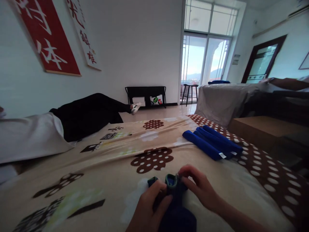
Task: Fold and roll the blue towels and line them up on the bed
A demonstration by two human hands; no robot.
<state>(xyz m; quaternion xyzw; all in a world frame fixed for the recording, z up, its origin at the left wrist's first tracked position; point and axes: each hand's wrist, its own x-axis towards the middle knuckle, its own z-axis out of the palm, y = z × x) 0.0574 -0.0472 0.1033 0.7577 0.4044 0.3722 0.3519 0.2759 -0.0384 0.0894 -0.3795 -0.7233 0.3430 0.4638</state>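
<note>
A dark blue piece of cloth [177,214] with a curled, green-trimmed edge lies bunched on the patterned blanket, low in the middle of the view. My left hand [153,201] is closed on its near left side, thumb and fingers bent around the fabric. At the right of the curled edge, my right hand [196,185] pinches the cloth between thumb and fingers. The exact kind of the cloth piece is hard to make out. Beyond my right hand, several blue folded cloths [210,141] lie side by side, with small white tags at their near ends.
The beige blanket [96,174] with brown prints covers the surface before me. A person in a white top and black trousers [89,112] is at the left. At right are a cardboard box [265,127], a sheet-covered table [217,101] and another person's arm [287,83].
</note>
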